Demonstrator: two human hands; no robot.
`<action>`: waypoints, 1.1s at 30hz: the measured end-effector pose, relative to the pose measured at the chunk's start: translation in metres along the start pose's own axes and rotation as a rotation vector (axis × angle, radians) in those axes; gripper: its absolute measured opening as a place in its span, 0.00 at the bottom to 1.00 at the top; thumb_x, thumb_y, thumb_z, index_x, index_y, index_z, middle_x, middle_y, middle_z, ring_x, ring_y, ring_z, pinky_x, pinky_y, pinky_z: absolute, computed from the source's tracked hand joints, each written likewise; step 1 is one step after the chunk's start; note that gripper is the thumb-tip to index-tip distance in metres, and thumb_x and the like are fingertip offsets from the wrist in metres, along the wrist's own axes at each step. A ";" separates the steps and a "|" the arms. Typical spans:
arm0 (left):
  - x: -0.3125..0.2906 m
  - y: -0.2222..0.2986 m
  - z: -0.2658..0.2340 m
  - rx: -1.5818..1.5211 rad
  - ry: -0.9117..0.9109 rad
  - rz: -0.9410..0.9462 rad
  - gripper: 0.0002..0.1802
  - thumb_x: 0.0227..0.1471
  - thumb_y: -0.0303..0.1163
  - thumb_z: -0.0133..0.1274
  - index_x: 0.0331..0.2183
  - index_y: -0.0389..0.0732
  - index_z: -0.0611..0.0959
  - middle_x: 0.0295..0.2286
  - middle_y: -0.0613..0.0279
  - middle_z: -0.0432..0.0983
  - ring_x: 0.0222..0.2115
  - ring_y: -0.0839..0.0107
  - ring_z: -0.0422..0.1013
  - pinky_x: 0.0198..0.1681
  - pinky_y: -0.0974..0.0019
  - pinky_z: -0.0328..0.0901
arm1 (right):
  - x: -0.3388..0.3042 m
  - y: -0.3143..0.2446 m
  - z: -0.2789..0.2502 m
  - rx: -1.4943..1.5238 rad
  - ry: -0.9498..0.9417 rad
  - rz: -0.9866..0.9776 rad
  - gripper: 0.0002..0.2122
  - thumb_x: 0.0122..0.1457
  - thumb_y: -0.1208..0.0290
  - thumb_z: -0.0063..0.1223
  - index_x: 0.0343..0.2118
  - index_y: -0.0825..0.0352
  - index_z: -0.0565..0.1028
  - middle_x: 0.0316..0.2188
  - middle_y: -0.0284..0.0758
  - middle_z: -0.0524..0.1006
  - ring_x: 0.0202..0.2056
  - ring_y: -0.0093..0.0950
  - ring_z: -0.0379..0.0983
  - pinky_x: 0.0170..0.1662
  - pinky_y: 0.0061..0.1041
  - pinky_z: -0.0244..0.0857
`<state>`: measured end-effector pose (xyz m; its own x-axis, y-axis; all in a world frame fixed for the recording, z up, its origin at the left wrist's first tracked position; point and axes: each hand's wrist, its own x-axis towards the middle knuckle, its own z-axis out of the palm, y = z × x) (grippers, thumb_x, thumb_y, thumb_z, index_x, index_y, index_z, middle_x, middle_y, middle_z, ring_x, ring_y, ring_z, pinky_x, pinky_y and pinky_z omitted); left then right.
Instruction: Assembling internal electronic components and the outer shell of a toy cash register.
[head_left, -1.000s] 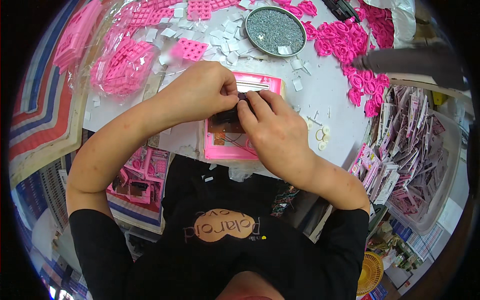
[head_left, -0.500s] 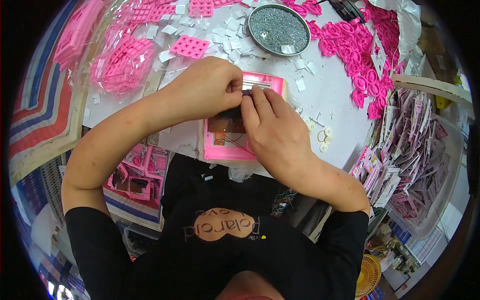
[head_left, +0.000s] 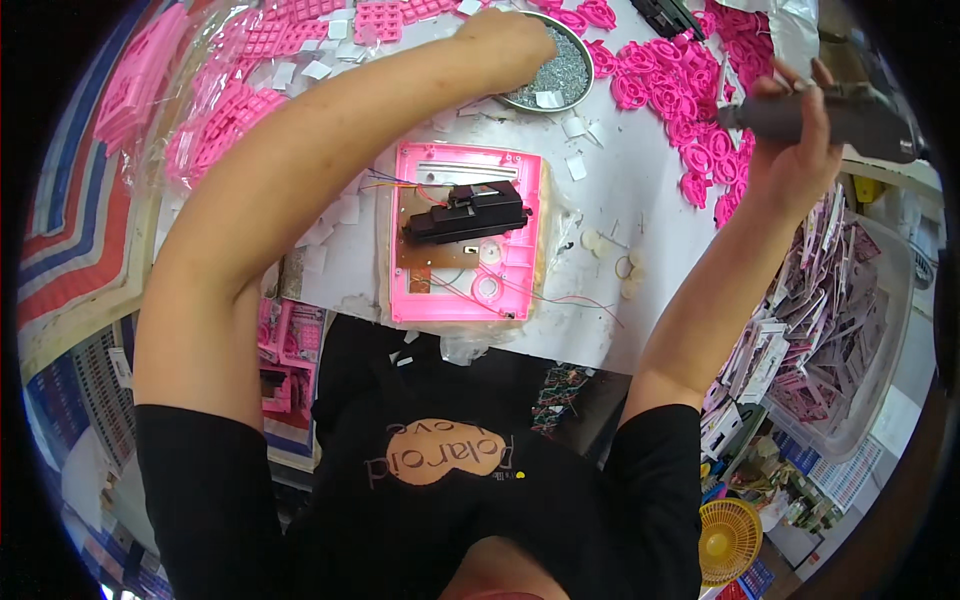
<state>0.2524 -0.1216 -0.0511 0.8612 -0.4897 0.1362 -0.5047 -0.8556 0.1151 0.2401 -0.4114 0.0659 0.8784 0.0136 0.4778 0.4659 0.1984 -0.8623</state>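
Observation:
My left hand (head_left: 508, 50) reaches over the round tray of small grey screws (head_left: 560, 78), its fingers curled down at the screws; the fingertips are hidden. At the right, my right hand (head_left: 795, 150) is closed round a dark electric screwdriver (head_left: 840, 122), held up off the table with its tip to the left. Between my arms lies a pink plastic casing (head_left: 410, 300) on a pale pad. A black plastic mechanism (head_left: 470, 212) rests across its upper half, slightly tilted. Thin coloured wires (head_left: 580, 303) trail from the casing's lower right.
Pink ring-shaped parts (head_left: 690, 110) are heaped at the far right, beside a black tool (head_left: 672, 18). Bagged pink grid panels (head_left: 225, 125) and white paper squares (head_left: 318, 70) lie at the far left. Small round pale pieces (head_left: 595, 243) sit right of the casing. A clear bin (head_left: 880, 400) holds printed cards.
Both hands have left the casing, uncovering the black mechanism. My left hand moved up to the screw tray. My right hand swung right and took hold of the electric screwdriver.

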 end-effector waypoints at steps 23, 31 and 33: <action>-0.192 0.075 -0.065 -0.678 0.253 0.034 0.07 0.48 0.27 0.62 0.33 0.43 0.83 0.27 0.64 0.79 0.29 0.64 0.74 0.45 0.59 0.60 | -0.126 -0.037 0.142 0.444 -0.497 0.046 0.17 0.64 0.67 0.55 0.53 0.61 0.66 0.19 0.24 0.70 0.20 0.20 0.67 0.29 0.27 0.63; -0.204 0.079 -0.064 -0.768 0.347 -0.070 0.07 0.43 0.28 0.66 0.28 0.44 0.83 0.23 0.66 0.76 0.25 0.65 0.72 0.40 0.62 0.59 | -0.140 -0.037 0.157 0.617 -0.527 0.108 0.16 0.57 0.78 0.64 0.44 0.70 0.69 0.24 0.38 0.74 0.26 0.26 0.71 0.30 0.28 0.66; -0.207 0.074 -0.062 -0.679 0.375 -0.032 0.11 0.42 0.30 0.67 0.31 0.44 0.83 0.25 0.66 0.76 0.27 0.66 0.72 0.41 0.61 0.58 | -0.141 -0.039 0.160 0.597 -0.525 0.116 0.14 0.56 0.79 0.63 0.42 0.70 0.69 0.24 0.38 0.73 0.26 0.27 0.71 0.30 0.28 0.67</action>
<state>0.0330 -0.0736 -0.0097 0.8591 -0.2729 0.4329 -0.5103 -0.5191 0.6856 0.0812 -0.2640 0.0593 0.6836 0.4960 0.5355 0.1086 0.6564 -0.7466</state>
